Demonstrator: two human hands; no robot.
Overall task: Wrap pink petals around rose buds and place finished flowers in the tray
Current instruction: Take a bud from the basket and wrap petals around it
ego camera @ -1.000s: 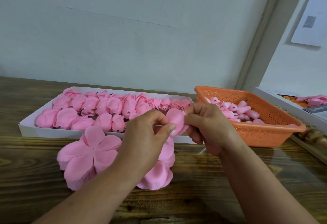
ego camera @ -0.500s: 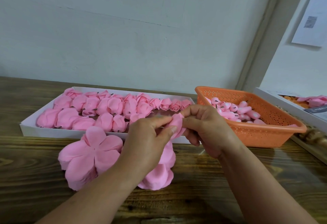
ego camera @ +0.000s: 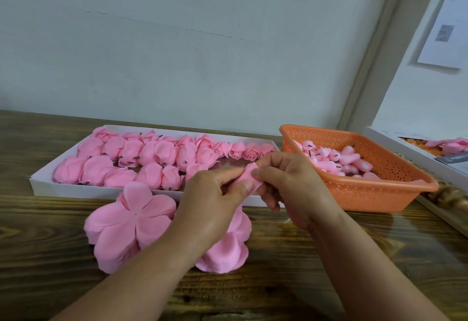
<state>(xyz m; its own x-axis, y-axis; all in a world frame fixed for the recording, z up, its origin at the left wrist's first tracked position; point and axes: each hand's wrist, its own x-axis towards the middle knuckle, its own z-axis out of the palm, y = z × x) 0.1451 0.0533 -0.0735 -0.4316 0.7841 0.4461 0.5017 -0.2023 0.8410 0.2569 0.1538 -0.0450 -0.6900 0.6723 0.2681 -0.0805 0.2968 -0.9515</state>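
Pink petal [ego camera: 249, 172], soft and matte, pinched between both hands above the table [ego camera: 329, 257], just in front of the tray's near wall. Left hand [ego camera: 212, 204]: thumb and forefinger curled onto the petal's lower left side. Right hand [ego camera: 288, 189]: thumb and fingers closed round its upper right end. Whether a rose bud sits inside the fold cannot be told; the fingers cover most of it.

Left: white tray [ego camera: 43, 185], shallow and rectangular, holding finished flowers [ego camera: 141, 161] in rough rows, some lying with short dark stems showing, a few at the right end facing outward as small open roses. Just in front of the tray, a stack of flat five-lobed petals [ego camera: 126, 224] on the table. A second petal stack [ego camera: 228, 247] lies beneath the left hand, largely hidden by hand and wrist.

Right: orange perforated basket [ego camera: 374, 194], holding pale pink rose buds [ego camera: 352, 158] with dark stems. Far right: a white box [ego camera: 395, 143] with pink and orange contents, cut off by the frame edge and too blurred to identify.
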